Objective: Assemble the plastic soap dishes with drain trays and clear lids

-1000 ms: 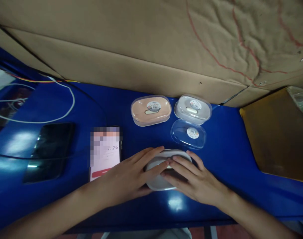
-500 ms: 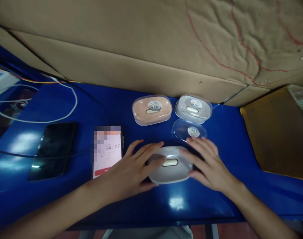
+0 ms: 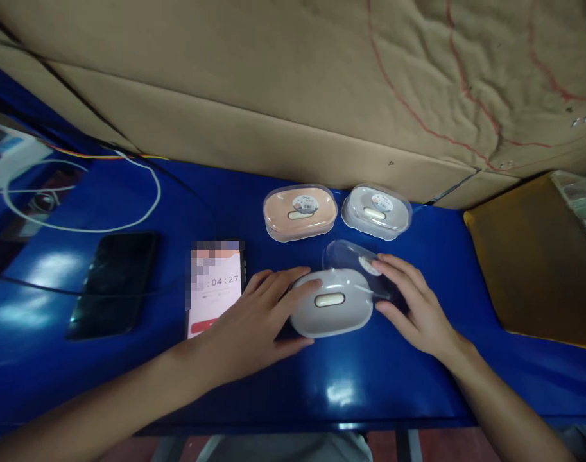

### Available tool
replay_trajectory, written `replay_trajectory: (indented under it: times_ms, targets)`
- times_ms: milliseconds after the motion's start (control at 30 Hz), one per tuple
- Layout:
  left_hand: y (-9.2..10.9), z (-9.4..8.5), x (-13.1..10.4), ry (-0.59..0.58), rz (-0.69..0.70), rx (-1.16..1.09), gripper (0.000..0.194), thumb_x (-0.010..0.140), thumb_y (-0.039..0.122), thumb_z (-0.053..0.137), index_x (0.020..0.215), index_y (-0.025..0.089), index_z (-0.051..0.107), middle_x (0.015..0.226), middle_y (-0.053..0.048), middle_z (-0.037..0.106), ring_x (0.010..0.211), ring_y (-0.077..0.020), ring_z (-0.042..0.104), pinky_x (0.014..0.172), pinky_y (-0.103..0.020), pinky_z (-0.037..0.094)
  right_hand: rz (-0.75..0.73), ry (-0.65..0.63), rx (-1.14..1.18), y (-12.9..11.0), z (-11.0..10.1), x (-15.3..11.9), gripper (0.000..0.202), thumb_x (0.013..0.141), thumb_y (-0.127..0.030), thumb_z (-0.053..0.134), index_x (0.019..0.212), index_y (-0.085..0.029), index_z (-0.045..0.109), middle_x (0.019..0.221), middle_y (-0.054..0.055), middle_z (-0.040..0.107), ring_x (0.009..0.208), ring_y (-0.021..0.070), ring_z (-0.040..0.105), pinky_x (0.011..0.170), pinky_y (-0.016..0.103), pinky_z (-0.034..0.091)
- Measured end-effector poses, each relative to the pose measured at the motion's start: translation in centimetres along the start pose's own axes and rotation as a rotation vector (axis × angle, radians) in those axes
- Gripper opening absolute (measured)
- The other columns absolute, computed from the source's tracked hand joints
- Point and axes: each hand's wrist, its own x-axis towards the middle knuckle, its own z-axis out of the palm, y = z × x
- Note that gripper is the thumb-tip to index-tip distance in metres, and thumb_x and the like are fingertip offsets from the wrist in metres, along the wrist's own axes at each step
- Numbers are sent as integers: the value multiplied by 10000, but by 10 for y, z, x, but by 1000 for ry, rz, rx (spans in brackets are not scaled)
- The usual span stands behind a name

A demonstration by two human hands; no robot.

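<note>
A grey oval soap box (image 3: 343, 321), with a cream-coloured bar shape in its middle, sits uncovered in front of me. My left hand (image 3: 268, 314) grips its left end, thumb at the near side and fingers over the far rim. Just right of it, my right hand (image 3: 418, 308) holds a clear plastic lid (image 3: 343, 253) with a round label, between thumb and fingers. The lid is tilted up behind the grey soap box's right end. Behind them stand a peach soap box (image 3: 278, 215) and a second grey soap box (image 3: 401, 215), both under clear labelled lids.
A phone with a lit timer screen (image 3: 220, 298) lies left of my left hand, and a dark phone (image 3: 114, 282) farther left. White cable (image 3: 155, 199) loops at the far left. A brown cardboard box (image 3: 528, 256) stands right. Brown cardboard (image 3: 254, 128) walls the blue table's back.
My right hand has closed on the clear lid and tilted it up from the table. The grey soap box has shifted slightly away from me, with my left hand still on it.
</note>
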Motion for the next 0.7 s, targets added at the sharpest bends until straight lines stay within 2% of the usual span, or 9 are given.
replay_trajectory:
  times_ms: [133,233,467,700]
  targets:
    - [-6,8,-2,82,-47,-146,982,874,299,865,1627,296,235,1596,-200,434,1412,-409,515,1110,-639,508,-199,-76,-32,-12,6,2,627,1038,-429,656,1596,-237,445,1555,176,543,1477,354,492,1167,555,457]
    - [-8,11,-4,89,-40,-256,1015,892,270,850,1652,345,182,1610,-177,412,1470,-375,482,1168,-625,488,-260,-91,-65,-18,8,3,586,1049,-411,640,1570,-203,472,1544,187,551,1524,360,433,1182,577,437]
    - [-6,8,-2,16,-67,-282,945,912,289,835,1647,374,245,1585,-142,464,1440,-351,533,1154,-607,520,-306,-109,-137,-23,6,1,547,1047,-414,646,1537,-208,516,1520,171,579,1547,379,383,1166,607,442]
    - [-7,7,-2,13,-60,-205,823,944,346,804,1621,324,337,1591,-148,468,1433,-341,539,1159,-559,530,-276,-105,-123,-25,7,4,547,1041,-423,658,1524,-203,524,1528,175,565,1528,369,405,1156,584,464]
